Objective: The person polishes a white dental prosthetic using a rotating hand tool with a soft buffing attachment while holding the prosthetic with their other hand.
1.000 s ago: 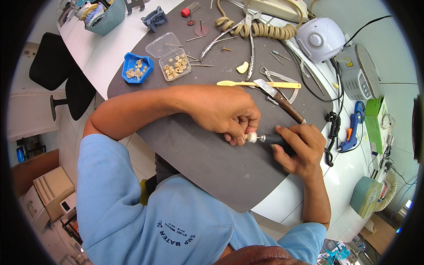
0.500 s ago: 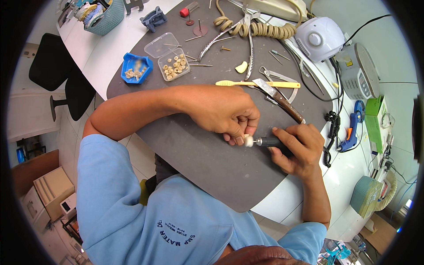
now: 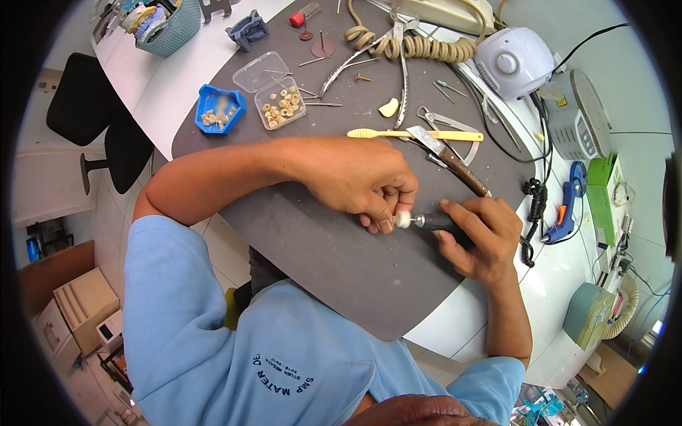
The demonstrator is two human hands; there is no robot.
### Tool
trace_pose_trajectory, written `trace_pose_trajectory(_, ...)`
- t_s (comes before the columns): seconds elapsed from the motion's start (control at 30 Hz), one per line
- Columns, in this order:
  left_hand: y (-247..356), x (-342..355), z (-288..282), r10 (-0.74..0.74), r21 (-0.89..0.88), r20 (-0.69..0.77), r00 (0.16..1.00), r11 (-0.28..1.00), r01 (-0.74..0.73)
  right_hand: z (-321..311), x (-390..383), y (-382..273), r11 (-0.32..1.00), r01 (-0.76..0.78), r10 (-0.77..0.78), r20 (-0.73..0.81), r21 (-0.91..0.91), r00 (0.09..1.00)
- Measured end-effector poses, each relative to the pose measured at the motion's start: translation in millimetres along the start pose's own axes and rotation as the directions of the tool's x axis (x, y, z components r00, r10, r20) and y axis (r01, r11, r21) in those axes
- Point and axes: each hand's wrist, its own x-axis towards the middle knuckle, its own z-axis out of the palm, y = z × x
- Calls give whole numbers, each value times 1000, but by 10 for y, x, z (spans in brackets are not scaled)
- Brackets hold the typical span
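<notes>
My right hand (image 3: pixel 484 231) is wrapped round a dark rotary handpiece (image 3: pixel 453 225) with a metal nose. A small white rounded tip (image 3: pixel 403 219) on its shank meets the fingertips of my left hand (image 3: pixel 362 177). That left hand is closed in a pinch, its forearm crossing the mat; the small cream-coloured piece in it is mostly hidden by the fingers and the tip. Just beyond my hands lie a wood-handled knife (image 3: pixel 462 172) and a yellow toothbrush (image 3: pixel 419 135).
A clear box (image 3: pixel 281 106) of small cream pieces stands beside a blue tray (image 3: pixel 219 112) on the grey mat (image 3: pixel 341 284). Farther back are metal forceps (image 3: pixel 403 78), burs and a coiled cord (image 3: pixel 433 50). At right sit a white control unit (image 3: pixel 515 62) and a blue glue gun (image 3: pixel 566 209).
The handpiece and its white tip have shifted slightly up and right, and the tip now covers the cream piece more. My left hand has hardly moved.
</notes>
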Motion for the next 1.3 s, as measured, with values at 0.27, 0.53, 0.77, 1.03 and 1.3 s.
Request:
trace_pose_trajectory(0.27,0,0,0,4,-12,-4,1000,1000,-4,-3,-8,5,1000,-14,14,-6,-4,1000)
trace_pose_trajectory(0.53,-2,-5,2,-4,23,3,1000,1000,4,-8,6,4,1000,10,-10,2,7,1000)
trace_pose_trajectory(0.77,-16,4,-2,7,13,7,1000,1000,-7,-2,-13,6,1000,-16,15,-5,-1,1000)
trace_pose_trajectory(1.03,7,-8,-10,7,7,7,1000,1000,-7,-12,2,5,1000,4,-4,-7,2,1000)
trace_pose_trajectory(1.3,-17,4,2,1,7,-6,1000,1000,-1,20,-22,5,1000,-29,29,-55,-7,998)
